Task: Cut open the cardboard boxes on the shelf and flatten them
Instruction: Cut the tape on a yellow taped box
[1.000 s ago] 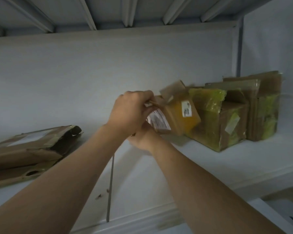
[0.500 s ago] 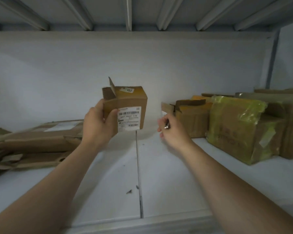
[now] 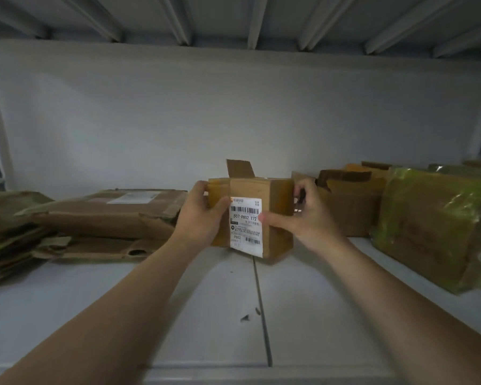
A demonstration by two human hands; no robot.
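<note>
A small brown cardboard box [image 3: 274, 195] with a white shipping label stands on the white shelf [image 3: 206, 323], just right of centre. One top flap sticks up. My left hand [image 3: 200, 215] grips its left side, thumb on the front. My right hand [image 3: 308, 218] grips its right edge, thumb pressed on the front beside the label. A small dark object shows between the right fingers; I cannot tell what it is.
Flattened cardboard boxes [image 3: 100, 215] are stacked at the left. An opened brown box [image 3: 347, 209] stands behind my right hand, and a box wrapped in yellow-green tape [image 3: 433, 223] is at the far right. Small scraps [image 3: 245, 318] lie near the shelf seam.
The small box came from the right-hand group to the centre, held up by my left hand, and now rests on the shelf. My right hand has moved onto its right edge.
</note>
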